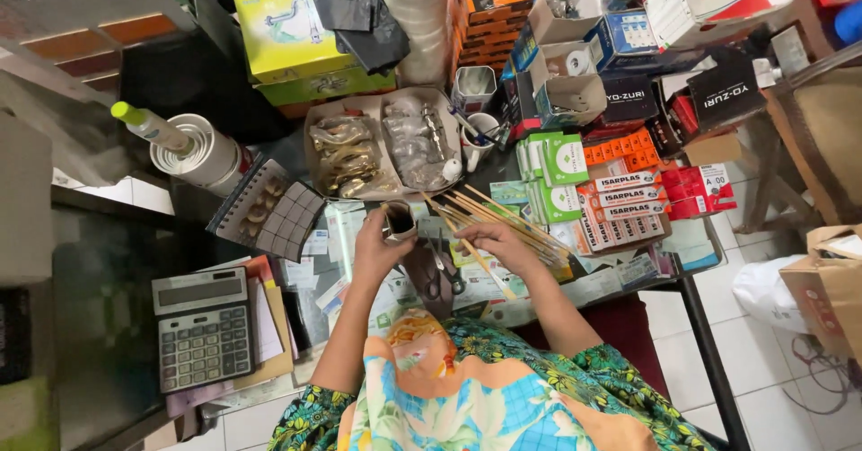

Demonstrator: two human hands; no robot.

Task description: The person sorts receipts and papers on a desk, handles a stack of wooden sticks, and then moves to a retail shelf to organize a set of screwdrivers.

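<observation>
From the head camera, the left hand (375,252) grips a small open box (399,221) near the picture's centre, fingers wrapped around it. The right hand (503,243), at three o'clock from the box, closes on a bundle of thin wooden sticks (503,222). Scissors (437,276) lie at six o'clock, a calculator (203,327) at eight.

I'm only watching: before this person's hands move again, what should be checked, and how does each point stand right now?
1. Left hand grips the small dark open-topped cup: ok.
2. Cup upright: ok, its mouth faces the camera.
3. Right hand rests on the bundle of thin wooden sticks: ok.
4. Sticks gathered: not ok, they fan out over the desk.
5. Dark-handled scissors apart from both hands: ok, they lie between the forearms.
6. Cup's contents: cannot tell.
</observation>
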